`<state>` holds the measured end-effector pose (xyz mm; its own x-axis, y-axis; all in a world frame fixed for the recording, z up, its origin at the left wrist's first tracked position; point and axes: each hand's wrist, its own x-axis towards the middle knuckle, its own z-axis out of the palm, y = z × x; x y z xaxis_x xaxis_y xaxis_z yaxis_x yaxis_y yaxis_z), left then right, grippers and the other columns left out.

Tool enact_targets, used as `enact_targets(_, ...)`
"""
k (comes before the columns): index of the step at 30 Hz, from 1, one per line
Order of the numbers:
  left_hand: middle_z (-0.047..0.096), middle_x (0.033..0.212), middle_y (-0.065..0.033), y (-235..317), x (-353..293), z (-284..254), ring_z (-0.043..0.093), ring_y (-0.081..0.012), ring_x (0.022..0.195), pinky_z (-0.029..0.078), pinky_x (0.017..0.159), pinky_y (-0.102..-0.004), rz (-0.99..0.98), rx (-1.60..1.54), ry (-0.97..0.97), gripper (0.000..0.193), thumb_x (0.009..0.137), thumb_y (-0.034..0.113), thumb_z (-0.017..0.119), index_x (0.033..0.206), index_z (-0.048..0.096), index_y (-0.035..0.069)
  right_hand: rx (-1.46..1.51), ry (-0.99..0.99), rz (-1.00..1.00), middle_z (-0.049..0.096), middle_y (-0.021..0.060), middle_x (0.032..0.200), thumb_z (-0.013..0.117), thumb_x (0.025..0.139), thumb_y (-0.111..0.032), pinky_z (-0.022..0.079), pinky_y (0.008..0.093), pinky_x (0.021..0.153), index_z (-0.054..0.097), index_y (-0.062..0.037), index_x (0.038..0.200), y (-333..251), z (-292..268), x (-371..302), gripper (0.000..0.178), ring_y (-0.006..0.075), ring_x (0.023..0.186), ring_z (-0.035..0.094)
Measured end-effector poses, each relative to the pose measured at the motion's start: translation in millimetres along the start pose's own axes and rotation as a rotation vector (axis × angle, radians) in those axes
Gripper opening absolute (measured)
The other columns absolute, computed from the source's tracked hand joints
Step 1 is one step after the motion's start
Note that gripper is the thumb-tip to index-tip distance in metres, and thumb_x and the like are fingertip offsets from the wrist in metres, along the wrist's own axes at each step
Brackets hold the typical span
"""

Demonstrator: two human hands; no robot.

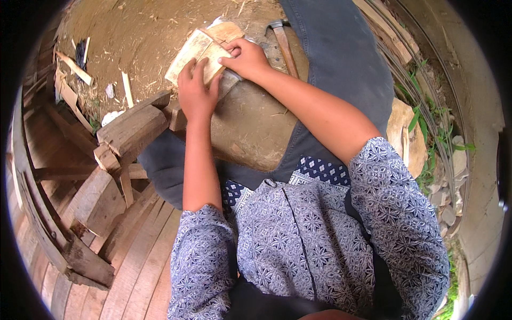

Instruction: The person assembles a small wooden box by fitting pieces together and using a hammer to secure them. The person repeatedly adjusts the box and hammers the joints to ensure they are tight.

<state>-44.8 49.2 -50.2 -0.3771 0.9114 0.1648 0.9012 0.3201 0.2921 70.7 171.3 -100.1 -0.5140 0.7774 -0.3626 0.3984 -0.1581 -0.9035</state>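
Two flat pale wooden pieces lie edge to edge at the top centre, the left piece [188, 52] and the right piece [213, 57]. My left hand [196, 90] rests over their near edge, fingers bent onto the wood and thumb toward the right piece. At the right piece's right side, my right hand [248, 60] pinches its edge between thumb and curled fingers. Behind them sits a rougher block of wood [226, 31], partly covered. A hammer [286, 49] with a wooden handle and dark metal head lies just right of my right hand, touched by neither hand.
Wood shavings and splinters litter the brown dirt ground [144, 37]. Left of me stand heavy timber beams [133, 133] above wooden planks [141, 272]. My trousered leg [341, 64] bounds the right side. Beyond it are long rods [426, 96], a pale wood chunk [401, 120] and stones.
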Motion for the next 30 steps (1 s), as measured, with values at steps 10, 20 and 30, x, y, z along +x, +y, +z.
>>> enact_targets(10,0.060,0.122,-0.0135,-1,11,-9,0.058,-0.0347,0.113,0.049,0.094,-0.0436,0.037,0.146,-0.118,0.067,0.078,0.034,0.084,0.135,0.059,0.008,0.069,-0.141,-0.036,0.068,0.0057,0.090,0.094,0.059,-0.049,0.055,0.0322,0.076,0.071,-0.0099,0.113,29,-7,8,0.071,0.0183,0.081,0.066)
enact_targets(20,0.060,0.118,-0.0165,-1,13,-14,0.058,-0.0365,0.108,0.047,0.095,-0.0446,0.088,0.147,-0.144,0.067,0.081,0.034,0.082,0.137,0.058,0.006,0.012,-0.194,-0.004,0.069,0.0048,0.089,0.092,0.063,-0.048,0.053,0.0307,0.075,0.072,-0.0093,0.114,20,-9,9,0.067,0.0177,0.082,0.067)
enact_targets(30,0.055,0.129,-0.0214,-4,5,-4,0.053,-0.0393,0.115,0.046,0.099,-0.0467,0.160,0.290,-0.153,0.069,0.088,0.031,0.074,0.144,0.048,-0.001,-0.032,-0.205,0.046,0.069,0.0058,0.094,0.089,0.067,-0.049,0.054,0.0324,0.078,0.066,-0.0111,0.122,9,-11,7,0.071,0.0193,0.086,0.068)
